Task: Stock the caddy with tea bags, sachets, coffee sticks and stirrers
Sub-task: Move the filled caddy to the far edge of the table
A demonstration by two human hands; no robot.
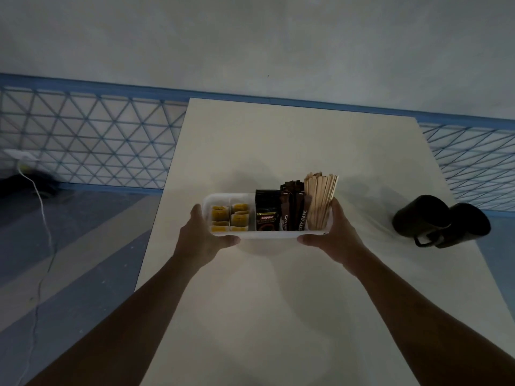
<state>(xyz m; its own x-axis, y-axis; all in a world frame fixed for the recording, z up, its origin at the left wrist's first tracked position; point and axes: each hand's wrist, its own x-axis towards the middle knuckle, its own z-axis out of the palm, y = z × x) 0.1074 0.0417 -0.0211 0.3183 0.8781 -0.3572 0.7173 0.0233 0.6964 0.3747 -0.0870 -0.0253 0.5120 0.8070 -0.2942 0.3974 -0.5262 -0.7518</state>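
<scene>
1. The pale counter [278, 302] runs from the near edge to a far wall that carries a blue band of triangle lattice.
2. The left hand [200, 238] holds the left end of the caddy [267, 234]. Its grip is clamped on it, with the thumb along the near wall and the fingers curled round the end.
3. The right hand [338, 235] mirrors it on the right end, its grip likewise clamped on the caddy, thumb on the near wall.
4. The caddy is a long, white, divided tray held between both hands over the middle of the counter (I cannot tell whether its base touches the counter).
5. Two black mugs [419, 215] are side by side and touching at the right of the counter, well apart from the caddy, with their handles toward the near side.
6. A bundle of wooden stirrers [320, 199] stands in the rightmost compartment, fanning up and to the right.
7. Brown coffee sticks [294, 210] stand just left of the stirrers; one reads "CITY CAFE" lengthwise.
8. A black sachet [267, 210] stands left of the sticks, with "KOPIKO" in red on it; the smaller print is too dim to read.
9. Yellow tea bags [230, 218] fill the two left compartments in rows.
</scene>
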